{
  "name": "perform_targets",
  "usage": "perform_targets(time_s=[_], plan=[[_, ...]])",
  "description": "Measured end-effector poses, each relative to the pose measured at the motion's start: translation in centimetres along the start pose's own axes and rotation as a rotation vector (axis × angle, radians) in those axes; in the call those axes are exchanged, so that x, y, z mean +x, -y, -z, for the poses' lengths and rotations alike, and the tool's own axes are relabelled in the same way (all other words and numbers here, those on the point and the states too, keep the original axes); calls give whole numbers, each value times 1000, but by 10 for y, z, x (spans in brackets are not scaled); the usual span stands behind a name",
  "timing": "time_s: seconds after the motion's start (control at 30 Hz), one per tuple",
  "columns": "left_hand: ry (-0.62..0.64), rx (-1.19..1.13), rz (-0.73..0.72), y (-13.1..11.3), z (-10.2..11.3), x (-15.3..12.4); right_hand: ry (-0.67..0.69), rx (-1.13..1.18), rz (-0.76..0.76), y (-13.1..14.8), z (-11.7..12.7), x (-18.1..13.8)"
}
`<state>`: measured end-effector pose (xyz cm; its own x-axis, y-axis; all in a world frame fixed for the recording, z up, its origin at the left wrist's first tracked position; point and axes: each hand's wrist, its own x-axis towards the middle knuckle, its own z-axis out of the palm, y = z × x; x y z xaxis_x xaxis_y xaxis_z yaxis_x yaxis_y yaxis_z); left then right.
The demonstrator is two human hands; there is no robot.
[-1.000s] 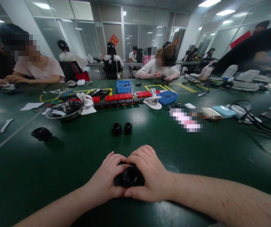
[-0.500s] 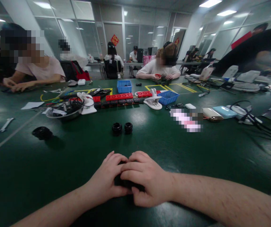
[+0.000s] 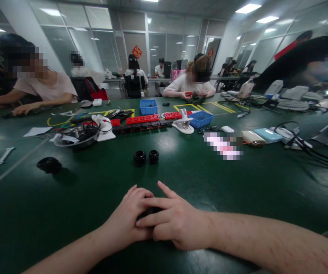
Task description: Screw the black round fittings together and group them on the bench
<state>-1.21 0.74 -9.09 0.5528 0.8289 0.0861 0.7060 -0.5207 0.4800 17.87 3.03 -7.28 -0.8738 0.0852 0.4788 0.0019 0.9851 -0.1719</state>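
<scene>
A black fitting (image 3: 154, 210), mostly hidden by my fingers, is between my two hands just above the table near the front. My left hand (image 3: 133, 215) is closed around its left side. Across the top and right side lie the fingers of my right hand (image 3: 175, 219), with one finger lifted clear and the thumb out of sight. Beyond my hands, two black ring-shaped plastic fittings (image 3: 140, 157) (image 3: 154, 156) stand side by side. Another black fitting (image 3: 49, 164) lies tilted to the left.
A wrench (image 3: 5, 155) lies at the far left of the green table (image 3: 95, 182). Farther back are a metal bowl (image 3: 75, 141) of parts, red power strips (image 3: 142, 119), white clip stands (image 3: 183, 123) and blue baskets (image 3: 201, 119). Cables (image 3: 318, 150) spread at right. Co-workers sit opposite.
My right hand has shifted its grip on the black fitting: its fingers are straighter and one has lifted. My left hand stays around it. The co-worker at left has spread their hands apart.
</scene>
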Motion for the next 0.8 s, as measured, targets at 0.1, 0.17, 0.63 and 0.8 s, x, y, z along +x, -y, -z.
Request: perform_targets(time_s=[0.1, 0.17, 0.63, 0.8], plan=[[2, 10, -29, 4, -3, -1, -34, 1, -47, 2, 5, -2], [-9, -28, -45, 8, -4, -4, -71, -8, -100, 3, 9, -3], [-213, -343, -4, 5, 2, -10, -347, 128, -337, 1, 3, -2], [-286, -84, -359, 0, -3, -15, -357, 137, -275, 1, 5, 0]])
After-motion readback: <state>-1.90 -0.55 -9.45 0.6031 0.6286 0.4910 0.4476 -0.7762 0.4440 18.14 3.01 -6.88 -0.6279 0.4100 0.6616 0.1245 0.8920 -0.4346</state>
